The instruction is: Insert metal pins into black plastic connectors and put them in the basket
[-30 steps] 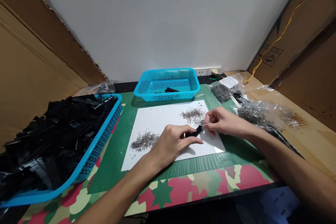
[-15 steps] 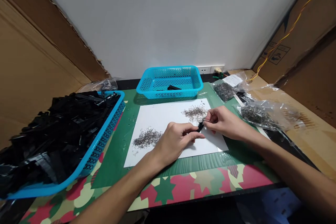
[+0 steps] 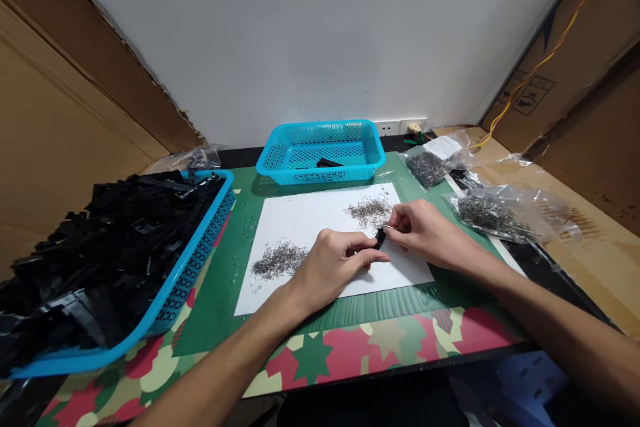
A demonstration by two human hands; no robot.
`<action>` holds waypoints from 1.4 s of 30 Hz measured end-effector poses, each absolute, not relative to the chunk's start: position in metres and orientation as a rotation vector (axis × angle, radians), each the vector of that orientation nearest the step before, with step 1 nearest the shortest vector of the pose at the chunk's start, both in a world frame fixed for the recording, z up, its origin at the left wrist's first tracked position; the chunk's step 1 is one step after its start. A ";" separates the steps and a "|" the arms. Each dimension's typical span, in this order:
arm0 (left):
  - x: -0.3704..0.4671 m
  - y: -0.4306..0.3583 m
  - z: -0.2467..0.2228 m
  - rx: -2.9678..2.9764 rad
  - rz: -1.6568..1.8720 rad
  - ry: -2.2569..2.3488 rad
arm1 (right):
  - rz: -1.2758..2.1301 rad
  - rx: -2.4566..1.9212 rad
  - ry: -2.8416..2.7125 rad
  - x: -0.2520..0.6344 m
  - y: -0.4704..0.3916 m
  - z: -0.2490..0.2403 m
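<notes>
Over white paper (image 3: 300,217), left hand (image 3: 330,260) pinches 1 black piece (image 3: 381,239), right hand (image 3: 419,230) a thin pale piece (image 3: 389,227).

2 baskets (image 3: 320,178) showing bright blue; heaped parts (image 3: 120,240) and held part (image 3: 381,238) showing black. Sheet (image 3: 300,220) showing white, mat (image 3: 213,310) green. Cover (image 3: 350,360) carrying camouflage blotches: red, green, cream, tan. Left pile (image 3: 277,260) glinting silver-grey, right pile (image 3: 370,211) browner. Cord (image 3: 543,61) showing yellow-orange. Wall (image 3: 325,33) looking pale grey.

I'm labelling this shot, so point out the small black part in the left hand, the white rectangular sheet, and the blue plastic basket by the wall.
Small black part (image 3: 381,237): head view, its exposed end.
White rectangular sheet (image 3: 306,219): head view, bare surface between piles.
Blue plastic basket (image 3: 320,177): head view, front wall.
</notes>
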State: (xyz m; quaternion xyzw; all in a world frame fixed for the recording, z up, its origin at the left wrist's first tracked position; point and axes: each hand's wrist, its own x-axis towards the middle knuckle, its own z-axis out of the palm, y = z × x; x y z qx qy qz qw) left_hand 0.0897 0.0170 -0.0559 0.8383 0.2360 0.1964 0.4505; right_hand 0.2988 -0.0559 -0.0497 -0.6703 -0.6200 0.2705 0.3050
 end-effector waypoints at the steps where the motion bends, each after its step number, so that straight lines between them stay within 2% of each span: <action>1: 0.090 0.017 -0.056 2.059 0.480 0.583 | 0.696 -1.777 -1.640 0.298 -0.056 -0.049; 19: 0.090 0.019 -0.056 1.968 0.456 0.591 | 0.719 -1.757 -1.795 0.306 -0.057 -0.042; 24: 0.089 0.022 -0.057 1.928 0.424 0.602 | 0.527 -1.778 -1.814 0.315 -0.056 -0.037; 29: 0.089 0.020 -0.054 1.918 0.407 0.613 | 0.402 -1.523 -1.734 0.318 -0.057 -0.036; 32: 0.089 0.019 -0.052 1.917 0.397 0.612 | 0.478 -1.480 -1.596 0.314 -0.058 -0.038; 37: 0.089 0.020 -0.050 1.932 0.392 0.614 | 0.804 -1.379 -1.200 0.302 -0.056 -0.046; 42: 0.089 0.021 -0.051 1.945 0.385 0.609 | 0.812 -1.340 -1.080 0.294 -0.053 -0.057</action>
